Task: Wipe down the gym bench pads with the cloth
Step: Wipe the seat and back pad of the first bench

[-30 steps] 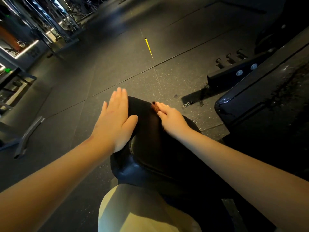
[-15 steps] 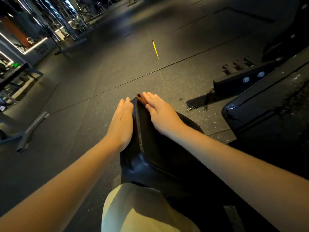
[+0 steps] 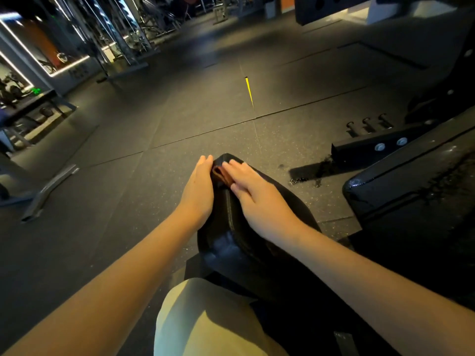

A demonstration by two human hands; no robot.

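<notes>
At the seat pad's (image 3: pixel 231 242) far tip, our right hand (image 3: pixel 259 199) presses flat on the brown cloth (image 3: pixel 219 174), which looks soft and limp and is best pinned under the palm; our left hand (image 3: pixel 199 194), fingers straight, braces the pad's side.

Cloth (image 3: pixel 219 173) mostly hidden under right hand (image 3: pixel 254 199), only a brown fold shows. Left hand (image 3: pixel 198 194) palm side hidden. Big pad (image 3: pixel 401 201) at 3 o'clock cut by frame edge. Racks (image 3: pixel 110 29) at 11 o'clock blurred.

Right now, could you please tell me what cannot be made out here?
Head view:
Cloth: only a brown fold shows; the right hand covers the rest.
Small pad, left side: behind the left hand.
Big pad: cut off by the right edge.
Far machines: blurred, dark.
</notes>
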